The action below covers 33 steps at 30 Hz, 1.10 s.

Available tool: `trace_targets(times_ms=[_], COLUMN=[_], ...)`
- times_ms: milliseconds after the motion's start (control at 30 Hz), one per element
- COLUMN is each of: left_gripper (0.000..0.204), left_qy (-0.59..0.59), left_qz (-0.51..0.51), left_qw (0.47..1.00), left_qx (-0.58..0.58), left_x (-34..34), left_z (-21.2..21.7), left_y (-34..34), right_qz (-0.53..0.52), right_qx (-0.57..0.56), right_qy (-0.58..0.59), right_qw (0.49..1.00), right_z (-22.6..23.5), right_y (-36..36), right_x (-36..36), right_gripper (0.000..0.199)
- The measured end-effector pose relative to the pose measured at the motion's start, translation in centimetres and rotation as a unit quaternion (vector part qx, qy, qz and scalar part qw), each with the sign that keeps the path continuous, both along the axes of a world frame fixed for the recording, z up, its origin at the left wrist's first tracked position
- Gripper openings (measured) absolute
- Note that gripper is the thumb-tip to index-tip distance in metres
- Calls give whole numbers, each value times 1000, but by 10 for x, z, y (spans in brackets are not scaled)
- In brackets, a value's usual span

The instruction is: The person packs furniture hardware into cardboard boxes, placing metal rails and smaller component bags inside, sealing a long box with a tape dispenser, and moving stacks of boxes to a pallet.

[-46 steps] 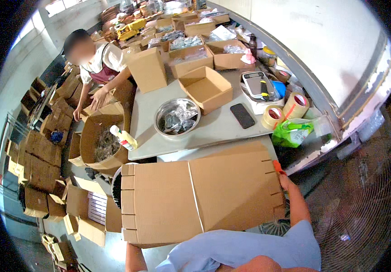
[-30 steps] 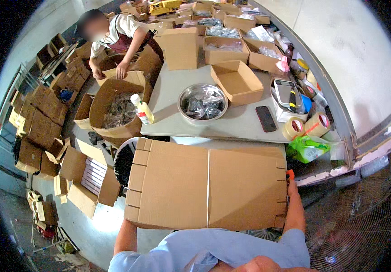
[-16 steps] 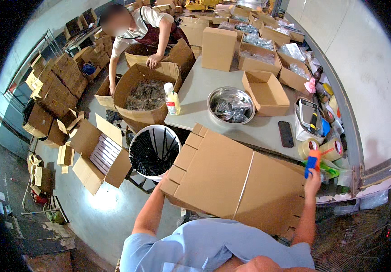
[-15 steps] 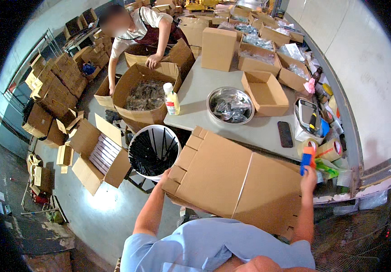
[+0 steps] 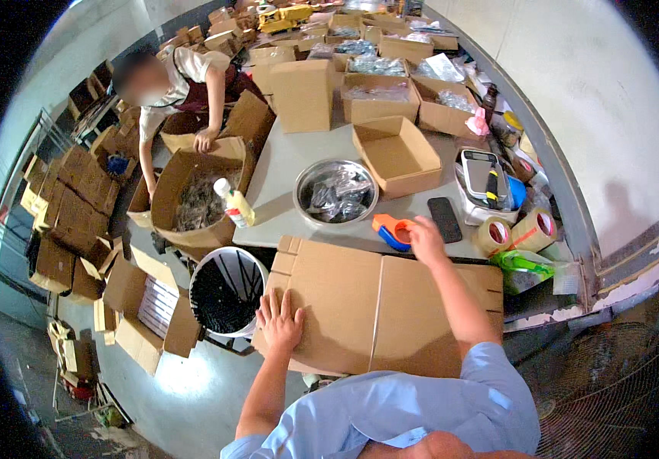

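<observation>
A bundle of flattened cardboard boxes [image 5: 329, 287] with a white strap around its middle lies in front of me, overlapping the table's near edge. My left hand [image 5: 279, 323] rests flat on its left part, fingers spread. Beyond the bundle's far edge, my right hand [image 5: 427, 241] grips an orange and blue tape dispenser [image 5: 392, 232] at the tabletop. The fingers partly hide the dispenser. Just right of that hand lies a black phone [image 5: 444, 219]. A steel bowl [image 5: 336, 191] of small plastic-bagged parts stands behind the dispenser.
An open shallow carton [image 5: 398, 157] and a bottle of yellowish liquid [image 5: 235, 205] stand on the table [image 5: 268, 183]. Tape rolls [image 5: 524, 231] and a white bin [image 5: 490, 203] are at right. Left stands a bucket of black rods [image 5: 228, 291]. A co-worker [image 5: 192, 84] leans over cartons.
My left hand has moved from the bundle's left edge onto its top. The right hand has brought the tape dispenser leftward to the tabletop. The bundle sits flatter, and the view has shifted right.
</observation>
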<state>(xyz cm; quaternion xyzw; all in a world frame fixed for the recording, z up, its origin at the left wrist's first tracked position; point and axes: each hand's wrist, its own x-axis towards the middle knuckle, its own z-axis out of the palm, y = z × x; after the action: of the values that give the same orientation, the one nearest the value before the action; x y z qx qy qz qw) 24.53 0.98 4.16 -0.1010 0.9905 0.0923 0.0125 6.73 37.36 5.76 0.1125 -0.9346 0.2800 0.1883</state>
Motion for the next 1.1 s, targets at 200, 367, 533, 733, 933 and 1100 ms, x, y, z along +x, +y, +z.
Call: trace_targets(times_ms=[200, 367, 533, 733, 933, 1100], left_gripper=[57, 52, 46, 35, 25, 32], left_qy=[45, 63, 127, 20, -196, -189], left_qz=[23, 40, 27, -40, 72, -36], left_qw=[999, 997, 991, 940, 800, 904], left_qx=[5, 4, 20, 339, 562, 381], left_x=[10, 6, -7, -11, -29, -37], left_z=[-10, -14, -14, -26, -30, -11], left_y=[1, 3, 7, 98, 169, 173], right_qz=[-291, -265, -285, -76, 114, 199], right_qx=[93, 109, 92, -442, -887, -702], right_qy=[49, -117, -8, -144, -368, -425], right_qw=[951, 951, 954, 882, 254, 535], right_z=[11, -21, 9, 16, -29, -2], right_y=[177, 247, 239, 147, 44, 26], right_x=[-66, -93, -86, 18, 169, 199], right_gripper=[29, 28, 27, 37, 40, 48])
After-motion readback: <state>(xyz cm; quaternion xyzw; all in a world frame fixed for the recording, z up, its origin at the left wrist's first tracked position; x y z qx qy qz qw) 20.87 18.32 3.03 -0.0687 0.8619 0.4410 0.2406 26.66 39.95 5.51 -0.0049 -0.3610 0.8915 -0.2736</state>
